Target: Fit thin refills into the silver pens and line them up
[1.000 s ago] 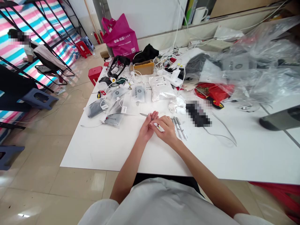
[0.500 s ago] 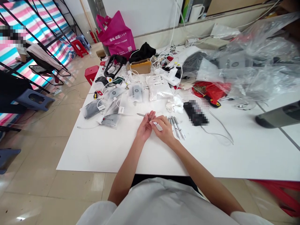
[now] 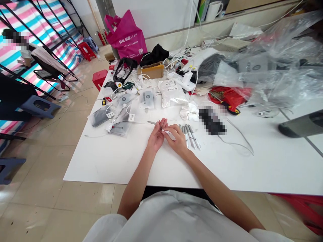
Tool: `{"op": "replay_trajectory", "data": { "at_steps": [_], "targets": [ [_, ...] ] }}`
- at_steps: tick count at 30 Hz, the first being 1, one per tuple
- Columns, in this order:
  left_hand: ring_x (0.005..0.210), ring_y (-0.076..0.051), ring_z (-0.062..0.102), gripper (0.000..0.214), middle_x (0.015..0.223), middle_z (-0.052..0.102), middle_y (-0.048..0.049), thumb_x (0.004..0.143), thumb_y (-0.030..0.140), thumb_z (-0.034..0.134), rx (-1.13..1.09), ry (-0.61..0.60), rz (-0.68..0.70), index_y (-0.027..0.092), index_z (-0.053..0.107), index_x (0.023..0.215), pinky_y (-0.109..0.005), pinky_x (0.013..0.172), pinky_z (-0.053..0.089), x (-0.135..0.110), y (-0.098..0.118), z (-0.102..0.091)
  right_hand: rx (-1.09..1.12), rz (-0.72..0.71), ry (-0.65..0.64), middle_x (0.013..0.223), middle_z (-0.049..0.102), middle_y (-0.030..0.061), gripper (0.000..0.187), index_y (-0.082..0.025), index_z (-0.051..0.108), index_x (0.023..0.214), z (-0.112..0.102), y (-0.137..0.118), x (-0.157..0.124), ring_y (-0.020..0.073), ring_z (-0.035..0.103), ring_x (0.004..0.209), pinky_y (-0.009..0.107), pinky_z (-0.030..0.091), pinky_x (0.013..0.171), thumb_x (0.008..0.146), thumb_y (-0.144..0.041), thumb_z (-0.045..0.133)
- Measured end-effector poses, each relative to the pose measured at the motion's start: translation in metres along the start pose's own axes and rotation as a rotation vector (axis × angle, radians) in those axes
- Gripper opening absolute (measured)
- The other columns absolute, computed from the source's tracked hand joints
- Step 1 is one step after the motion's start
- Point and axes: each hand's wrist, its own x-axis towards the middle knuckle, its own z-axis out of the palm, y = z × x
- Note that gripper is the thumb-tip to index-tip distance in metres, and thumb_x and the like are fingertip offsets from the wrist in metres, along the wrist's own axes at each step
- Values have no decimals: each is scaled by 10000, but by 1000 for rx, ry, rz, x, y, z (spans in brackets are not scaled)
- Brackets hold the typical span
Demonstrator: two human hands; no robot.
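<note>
Holding a slim pen (image 3: 151, 122) in the left hand (image 3: 156, 137), apparently pinching its white end with the right hand (image 3: 178, 140), over the white table (image 3: 101, 164). Flanked rightward by similar pens (image 3: 194, 137); backed by flat packets (image 3: 146, 99), then a magenta bag (image 3: 130, 38).

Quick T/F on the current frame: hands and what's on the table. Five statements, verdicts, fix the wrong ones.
1. The left hand is turned with its palm showing. True.
2. The right hand is far from the left hand. False: they are close together, at a slim pen-like piece.
3. Several grey and white pens lie on the table beside the right hand. True.
4. The white mug stands next to the pens. False: it is on the ledge beyond the table.
5. A yellow-and-black handle lies by red material. True.
</note>
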Motion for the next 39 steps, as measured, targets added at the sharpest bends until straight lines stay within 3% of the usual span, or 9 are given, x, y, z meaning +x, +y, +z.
{"op": "replay_trajectory", "data": {
  "at_steps": [5, 11, 17, 25, 32, 39],
  "targets": [
    [1474, -191, 525, 240, 1463, 667, -85, 1091, 221, 490, 7, -47, 3, 174, 713, 1168, -358, 1289, 360, 3, -2, -6, -38, -33, 14, 1009, 698, 80, 102, -253, 722, 1088, 1, -2, 0, 214, 695, 922, 403, 594, 796, 1003, -269, 668],
    [1477, -194, 516, 295, 1505, 637, -75, 1091, 210, 484, -67, -36, -1, 204, 663, 1325, -372, 1304, 335, 5, -4, -8, -81, -97, 1, 981, 724, 74, 87, -248, 728, 1068, 4, -4, 2, 213, 680, 887, 396, 555, 780, 987, -256, 698],
    [1473, -194, 523, 320, 1515, 627, -84, 1086, 205, 489, -64, -16, -15, 205, 638, 1369, -366, 1297, 351, 6, -4, -7, -143, -56, -11, 949, 723, 73, 83, -245, 730, 1043, 4, -2, 4, 210, 669, 861, 385, 529, 771, 1006, -294, 674],
    [1498, -199, 496, 235, 1502, 633, -98, 1089, 238, 496, 15, -76, -8, 168, 714, 1145, -344, 1292, 351, 6, -6, -10, -194, -136, -4, 950, 746, 54, 75, -252, 720, 1049, 7, -6, 6, 208, 684, 878, 379, 492, 759, 1002, -234, 664],
    [1503, -203, 489, 259, 1477, 655, -90, 1087, 228, 496, 8, -47, 3, 179, 702, 1236, -376, 1305, 337, 3, -4, -6, -145, -90, 24, 924, 730, 54, 47, -253, 719, 1025, 2, -8, 7, 204, 673, 837, 377, 498, 742, 989, -268, 693],
    [1493, -189, 502, 230, 1435, 685, -86, 1079, 207, 508, 46, -77, -40, 174, 724, 1151, -338, 1300, 341, 1, -4, -7, -150, -53, 68, 918, 719, 62, 72, -249, 721, 1053, -2, -5, 12, 201, 680, 808, 386, 529, 752, 994, -274, 688]
  ]
}}
